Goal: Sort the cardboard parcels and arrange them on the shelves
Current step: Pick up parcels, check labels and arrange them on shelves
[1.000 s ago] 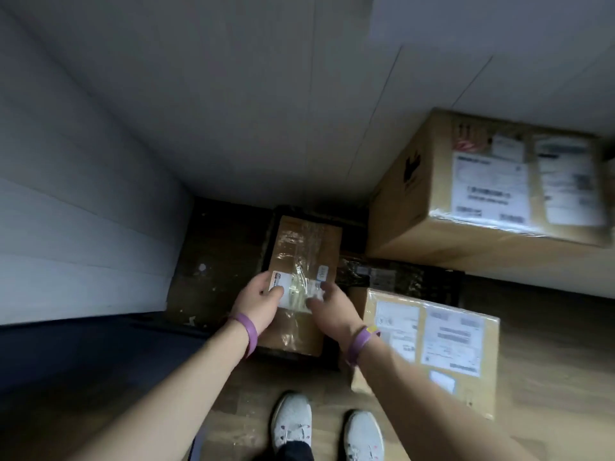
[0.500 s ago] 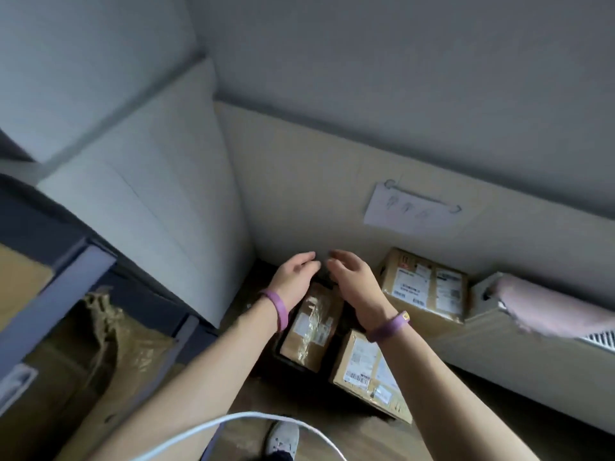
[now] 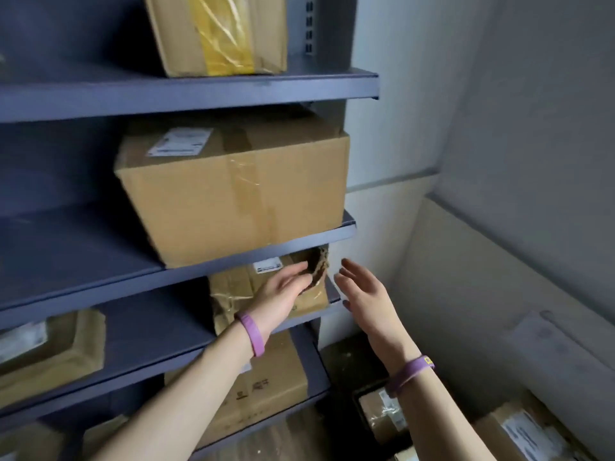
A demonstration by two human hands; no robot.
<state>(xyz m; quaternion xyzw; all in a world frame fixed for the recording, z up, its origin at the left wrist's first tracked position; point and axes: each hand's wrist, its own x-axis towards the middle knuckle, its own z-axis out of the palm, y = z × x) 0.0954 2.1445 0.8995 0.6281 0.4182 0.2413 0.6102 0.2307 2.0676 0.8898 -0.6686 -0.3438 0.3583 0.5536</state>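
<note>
Touching the torn box [image 3: 229, 287] on a shelf [image 3: 133, 334], the left hand [image 3: 283, 297] rests there with loose fingers; the right hand [image 3: 362, 294] hangs open beside the shelf edge, holding nothing; a big box [image 3: 239, 194] sits one shelf up

Storage corner: dark blue metal shelving unit [image 3: 186, 91] against grey walls [image 3: 532, 94].
Slotted upright [image 3: 309, 24] at the unit's right end; pale wall panel [image 3: 482, 287] below a ledge [image 3: 499, 225]; wood-grain floor [image 3: 293, 439]; dim, soft light.

I have one view only: my head camera, close up, faces the shelves [image 3: 199, 91] from ten to twelve o'clock, floor [image 3: 342, 364] at five o'clock.
</note>
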